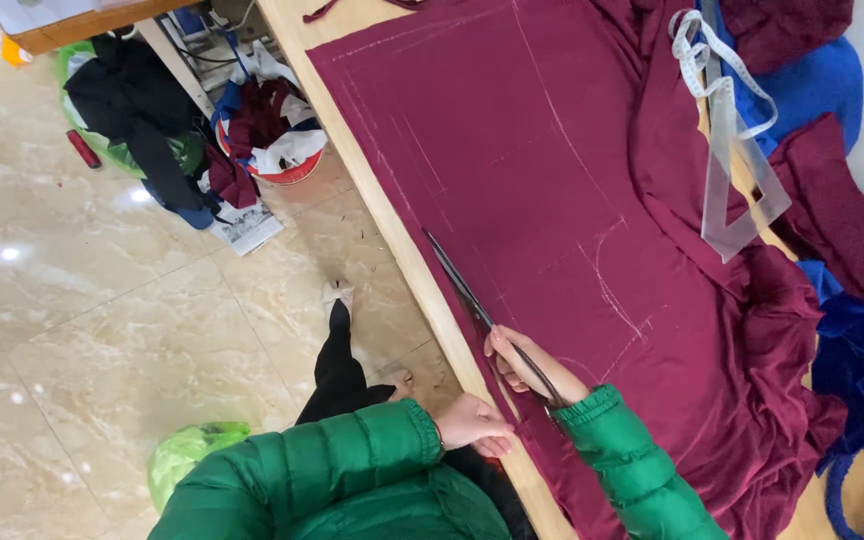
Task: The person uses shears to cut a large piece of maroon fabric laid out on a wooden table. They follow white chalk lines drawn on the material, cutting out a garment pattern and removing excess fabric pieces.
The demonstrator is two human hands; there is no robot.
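Scissors [472, 305] sit clasped in our right hand [527, 365], blades running long-axis up and away from the grip along the maroon fabric [552, 180] edge, while our left hand [472, 422], just below, pinches that fabric edge.

Maroon cloth [552, 170] w/ chalk lines; green sleeves [352, 470]; blue fabric [822, 80].

cloth [552, 170] on table [392, 215], scissors [472, 300] at its left edge (ruler [737, 190] right)
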